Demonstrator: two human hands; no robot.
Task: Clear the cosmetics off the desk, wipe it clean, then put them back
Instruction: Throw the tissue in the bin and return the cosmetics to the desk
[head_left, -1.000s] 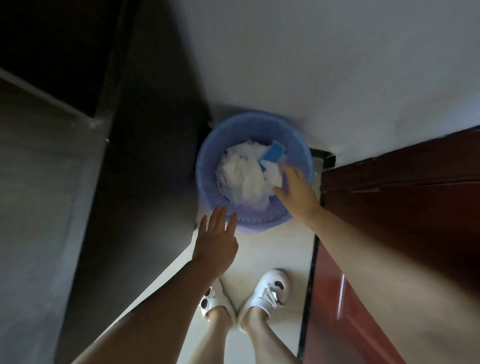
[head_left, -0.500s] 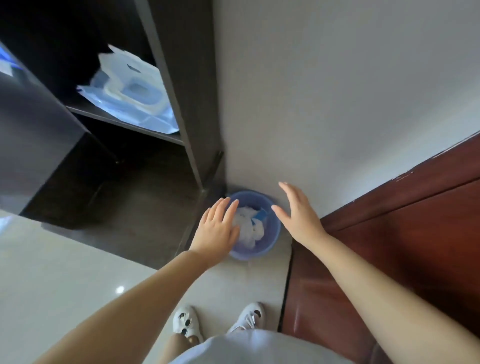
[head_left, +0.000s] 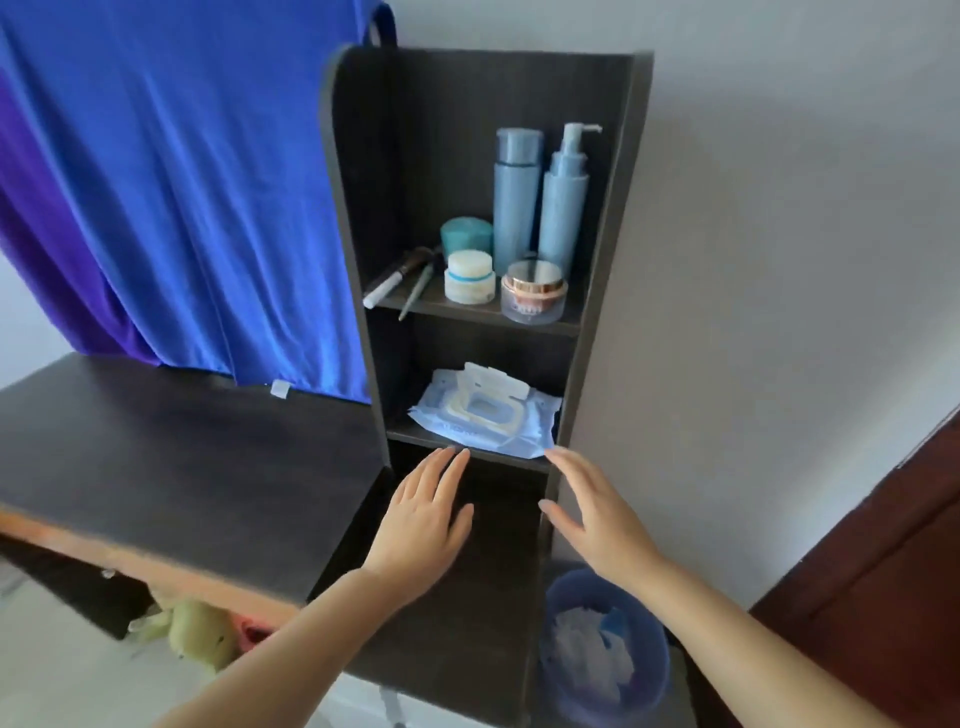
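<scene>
The dark desk top (head_left: 171, 462) lies at the left, bare of cosmetics. On the upper shelf of the dark shelf unit (head_left: 602, 291) stand two tall light-blue bottles (head_left: 514, 197), a teal jar (head_left: 466, 235), a white jar (head_left: 469, 277), a rose-gold-lidded jar (head_left: 534, 292) and two brushes (head_left: 397, 275). A pack of wet wipes (head_left: 485, 413) lies on the shelf below. My left hand (head_left: 423, 517) and my right hand (head_left: 592, 512) hover open, fingers straight, just below the wipes shelf, holding nothing.
A blue bin (head_left: 605, 649) with crumpled white tissues stands on the floor right of the shelf unit. A blue cloth (head_left: 182, 182) hangs behind the desk. A dark red door (head_left: 883, 571) is at the right. Soft objects (head_left: 200, 631) sit under the desk.
My view has risen from the bin on the floor to the shelf unit and desk. My right hand left the tissues in the bin; both hands rose, empty, to shelf height.
</scene>
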